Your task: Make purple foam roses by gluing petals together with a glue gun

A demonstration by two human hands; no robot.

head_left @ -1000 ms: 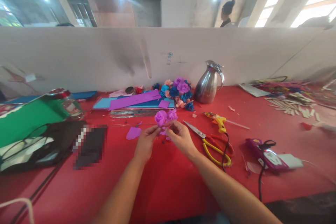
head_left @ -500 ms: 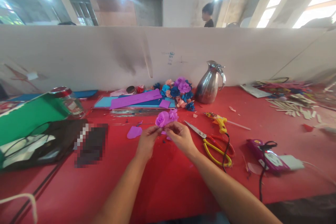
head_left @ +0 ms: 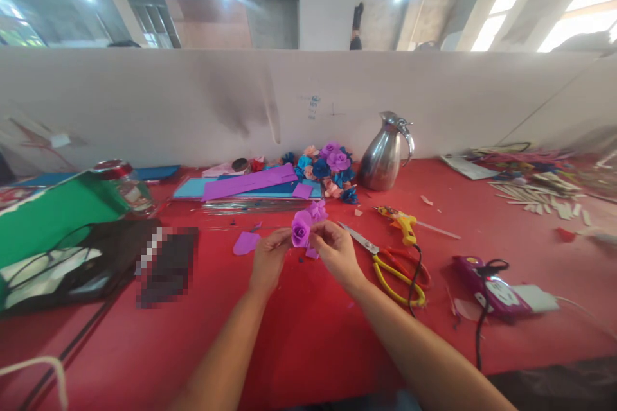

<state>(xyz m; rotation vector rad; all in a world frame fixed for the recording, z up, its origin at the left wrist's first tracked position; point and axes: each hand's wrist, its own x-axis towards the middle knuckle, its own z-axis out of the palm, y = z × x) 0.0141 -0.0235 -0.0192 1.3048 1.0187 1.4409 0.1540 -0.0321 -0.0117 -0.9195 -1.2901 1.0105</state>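
Observation:
A purple paper rose [head_left: 301, 231] is held between my two hands above the red table, its spiral centre tilted toward me. My left hand [head_left: 270, 257] pinches its left edge with thumb and fingers. From the other side, my right hand [head_left: 336, 253] grips its right edge, the fingers bent. Just behind the rose lies another purple paper flower [head_left: 317, 209]. Left of my left hand rests a loose purple petal [head_left: 247, 243]. Scissors [head_left: 385, 263] with yellow and red handles lie right of my right hand.
A yellow glue gun [head_left: 403, 226] with a black cord lies at right, near a purple power strip [head_left: 496, 289]. A steel jug [head_left: 387, 153] stands behind, beside a heap of paper flowers [head_left: 332, 170]. Purple paper strips [head_left: 250, 182] lie at the back; a jar [head_left: 128, 187] stands left.
The rose has turned and tipped, so its centre now faces me and sits slightly lower. My hands have stayed almost in place. A person in the background has moved left behind the pillar.

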